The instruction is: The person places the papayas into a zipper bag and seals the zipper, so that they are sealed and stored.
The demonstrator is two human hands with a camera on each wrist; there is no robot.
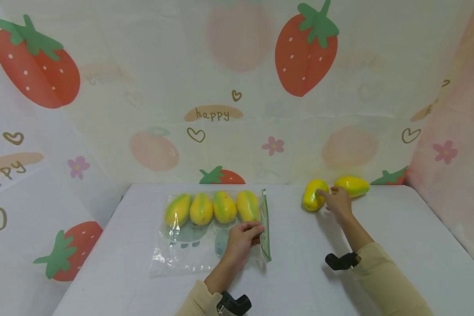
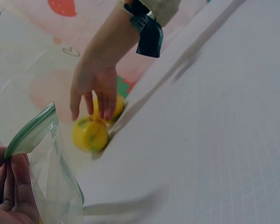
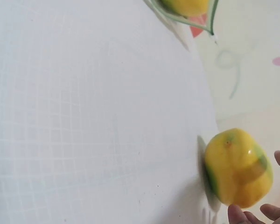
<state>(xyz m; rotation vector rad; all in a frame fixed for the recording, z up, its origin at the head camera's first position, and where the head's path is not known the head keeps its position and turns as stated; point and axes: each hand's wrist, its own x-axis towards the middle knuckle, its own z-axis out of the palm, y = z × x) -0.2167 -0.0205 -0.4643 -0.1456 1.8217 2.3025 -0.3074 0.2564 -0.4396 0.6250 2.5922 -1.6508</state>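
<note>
My left hand (image 1: 241, 241) pinches the green zip edge of a clear zip bag (image 1: 162, 259) lying on the table, its mouth toward the right. Inside the bag, several yellow-green mangoes (image 1: 201, 210) sit in a row along the far side. In the left wrist view the bag's mouth gapes a little beside the thumb. Farther right, my right hand (image 1: 339, 204) reaches over a loose mango (image 1: 314, 196), fingers spread around it. Fingertips (image 3: 235, 213) are right at that mango's side in the right wrist view. A second loose mango (image 1: 352, 187) lies just behind the hand.
The white table (image 1: 296, 272) meets a backdrop (image 1: 237, 74) printed with strawberries and hearts right behind the mangoes. Side walls of similar cloth stand at left and right. A dark wrist camera (image 1: 341, 261) sits on the right wrist.
</note>
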